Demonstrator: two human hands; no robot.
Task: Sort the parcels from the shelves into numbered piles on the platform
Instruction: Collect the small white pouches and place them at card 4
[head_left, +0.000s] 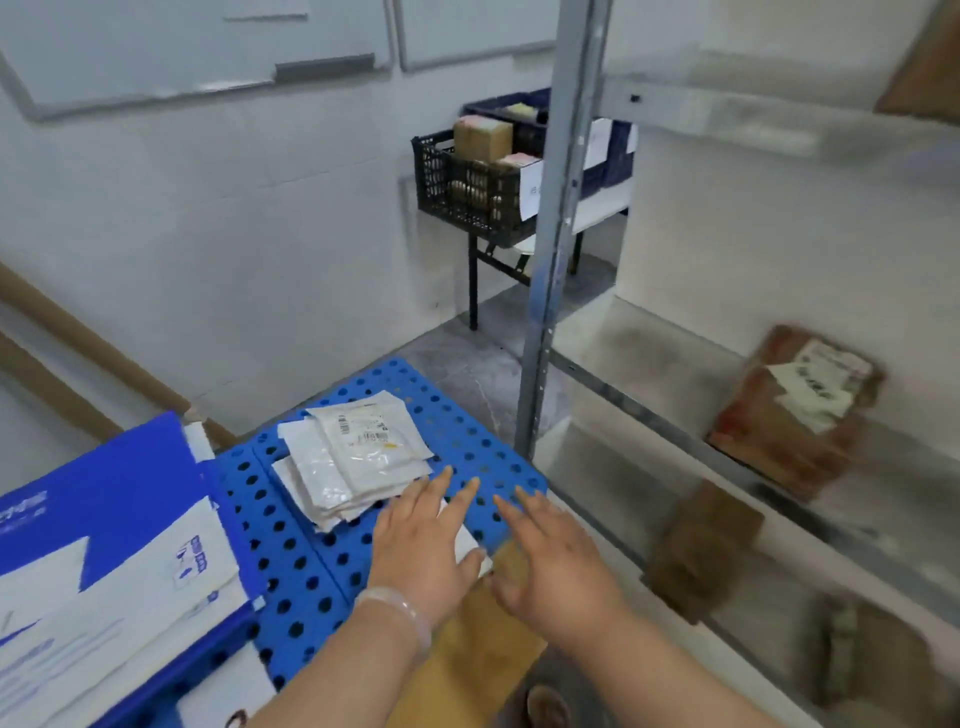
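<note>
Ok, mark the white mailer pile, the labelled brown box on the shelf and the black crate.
white mailer pile (363, 441): head view, top mailer's middle.
labelled brown box (769, 441): head view, bare cardboard below label.
black crate (447, 182): head view, mesh side wall.

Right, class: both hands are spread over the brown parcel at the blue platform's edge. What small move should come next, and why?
Probably nudge the brown parcel further onto the blue platform. The left hand and right hand lie over it with straight fingers, gripping nothing. It seems to overhang the near edge, and it lies apart from the white packets.
</note>
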